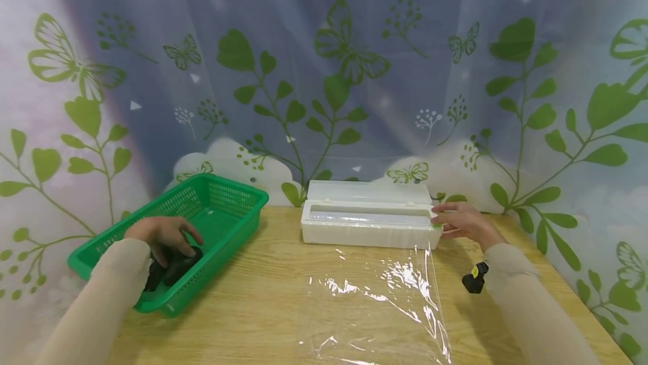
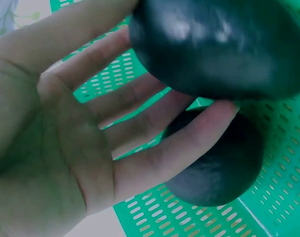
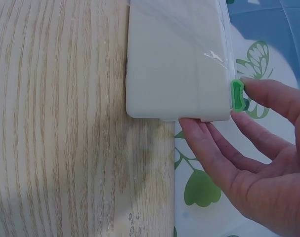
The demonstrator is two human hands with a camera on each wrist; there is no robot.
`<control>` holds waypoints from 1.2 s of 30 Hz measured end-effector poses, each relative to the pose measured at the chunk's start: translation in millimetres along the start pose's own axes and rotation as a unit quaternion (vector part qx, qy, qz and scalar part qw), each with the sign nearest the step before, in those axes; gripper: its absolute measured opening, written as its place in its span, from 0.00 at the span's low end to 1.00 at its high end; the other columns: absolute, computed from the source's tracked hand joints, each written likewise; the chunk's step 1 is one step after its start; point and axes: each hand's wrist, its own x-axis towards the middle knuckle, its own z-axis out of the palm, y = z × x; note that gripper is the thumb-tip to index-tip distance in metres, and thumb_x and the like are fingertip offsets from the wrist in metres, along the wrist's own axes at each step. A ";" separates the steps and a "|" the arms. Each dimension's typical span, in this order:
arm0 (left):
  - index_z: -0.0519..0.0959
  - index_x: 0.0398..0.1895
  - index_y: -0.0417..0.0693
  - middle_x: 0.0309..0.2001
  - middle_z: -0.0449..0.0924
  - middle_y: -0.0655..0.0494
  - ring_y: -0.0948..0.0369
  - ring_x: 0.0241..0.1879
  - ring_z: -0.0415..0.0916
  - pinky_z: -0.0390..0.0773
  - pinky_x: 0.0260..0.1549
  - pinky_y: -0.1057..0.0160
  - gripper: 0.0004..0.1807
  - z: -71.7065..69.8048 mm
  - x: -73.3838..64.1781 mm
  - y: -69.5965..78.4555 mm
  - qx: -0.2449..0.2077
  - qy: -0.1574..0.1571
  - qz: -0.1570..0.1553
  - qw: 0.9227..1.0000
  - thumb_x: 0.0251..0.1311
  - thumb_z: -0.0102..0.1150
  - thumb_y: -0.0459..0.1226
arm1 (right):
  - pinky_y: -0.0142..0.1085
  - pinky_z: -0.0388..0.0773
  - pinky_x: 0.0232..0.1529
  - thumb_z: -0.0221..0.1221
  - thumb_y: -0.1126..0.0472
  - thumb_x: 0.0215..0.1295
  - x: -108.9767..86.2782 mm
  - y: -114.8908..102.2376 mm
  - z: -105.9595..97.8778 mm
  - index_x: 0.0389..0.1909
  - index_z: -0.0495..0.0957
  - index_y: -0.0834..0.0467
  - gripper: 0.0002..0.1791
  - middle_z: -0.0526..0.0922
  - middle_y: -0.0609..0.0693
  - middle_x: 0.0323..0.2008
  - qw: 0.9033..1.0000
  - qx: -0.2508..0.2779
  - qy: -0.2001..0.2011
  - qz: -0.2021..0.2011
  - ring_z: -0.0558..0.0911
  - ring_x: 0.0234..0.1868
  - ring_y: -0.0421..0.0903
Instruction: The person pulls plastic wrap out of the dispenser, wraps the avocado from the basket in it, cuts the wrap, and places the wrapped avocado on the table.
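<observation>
In the green basket (image 1: pixel 243 235) at the left, my left hand (image 1: pixel 164 235) reaches down over dark items. The left wrist view shows its thumb and fingers around a glossy, dark eggplant (image 2: pixel 219 49); a second dark eggplant (image 2: pixel 214 168) lies lower, partly hidden behind the little finger. My right hand (image 1: pixel 463 221) is at the right end of a white cling film box (image 1: pixel 369 235) with its lid raised. Thumb and index finger pinch a small green slide cutter (image 3: pixel 237 95), while other fingertips touch the box's end. Clear cling film (image 1: pixel 374 303) extends from the box toward me.
The box stands near the back of the wooden table (image 1: pixel 268 275), before a printed butterfly-and-leaf curtain (image 1: pixel 283 72). Film covers much of the front middle of the table. A small black device (image 1: pixel 475 279) sits by my right wrist.
</observation>
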 end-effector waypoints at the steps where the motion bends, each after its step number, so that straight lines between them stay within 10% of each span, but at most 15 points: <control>1: 0.74 0.70 0.44 0.75 0.51 0.19 0.26 0.69 0.62 0.89 0.43 0.46 0.29 1.4 1.2 -0.3 -0.004 -0.003 -0.004 1.000 0.67 0.67 0.41 | 0.45 0.86 0.57 0.59 0.59 0.74 0.6 0.2 -0.6 0.76 0.56 0.73 0.38 0.78 0.50 0.49 1.000 -0.002 -0.001 -0.002 0.81 0.37 0.40; 9: 0.77 0.67 0.45 0.74 0.47 0.15 0.20 0.70 0.54 0.89 0.41 0.45 0.27 6.6 5.0 0.6 -0.036 -0.019 -0.021 0.999 0.67 0.67 0.43 | 0.44 0.86 0.56 0.60 0.60 0.74 0.8 1.0 -0.6 0.75 0.56 0.73 0.38 0.79 0.49 0.48 1.000 0.002 0.002 0.000 0.83 0.39 0.41; 22: 0.73 0.68 0.38 0.73 0.59 0.24 0.29 0.70 0.64 0.90 0.42 0.47 0.29 -2.5 -9.2 -7.5 -0.075 0.012 0.069 0.995 0.69 0.65 0.44 | 0.49 0.85 0.58 0.62 0.58 0.72 2.1 2.7 -0.6 0.74 0.59 0.72 0.38 0.77 0.48 0.47 1.000 0.001 0.011 0.004 0.78 0.35 0.42; 36: 0.66 0.71 0.34 0.75 0.55 0.26 0.50 0.63 0.76 0.86 0.50 0.39 0.29 -13.7 -22.8 -26.9 -0.194 0.092 0.196 0.957 0.75 0.58 0.40 | 0.48 0.85 0.59 0.61 0.59 0.73 1.5 2.5 3.3 0.75 0.59 0.71 0.37 0.79 0.51 0.50 1.000 0.000 0.023 0.007 0.81 0.38 0.42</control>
